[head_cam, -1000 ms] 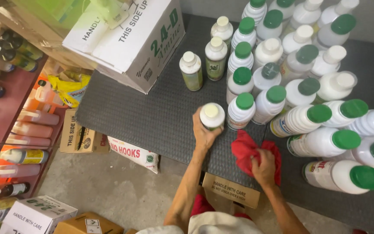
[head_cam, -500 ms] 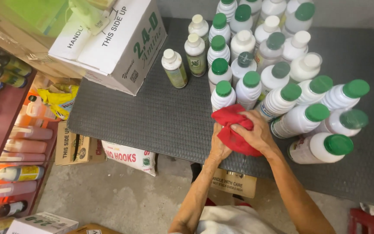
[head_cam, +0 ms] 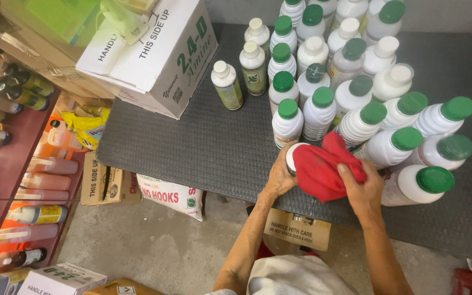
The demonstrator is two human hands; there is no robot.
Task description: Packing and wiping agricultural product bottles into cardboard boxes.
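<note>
Here the left hand (head_cam: pixel 279 177) closes its grip around a white bottle (head_cam: pixel 291 155) at the counter (head_cam: pixel 192 142) edge, while the right hand (head_cam: pixel 363 188) presses a red cloth (head_cam: pixel 323 169) over it, fingers curled shut on the fabric.

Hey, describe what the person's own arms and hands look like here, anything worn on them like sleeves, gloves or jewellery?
Both forearms are bare: no sleeves reach them in this view. The left hand and the right hand wear no gloves, and no watch, ring or bracelet is visible on either wrist or on the fingers. Near the bottom edge, a pale grey garment covers the torso.
</note>
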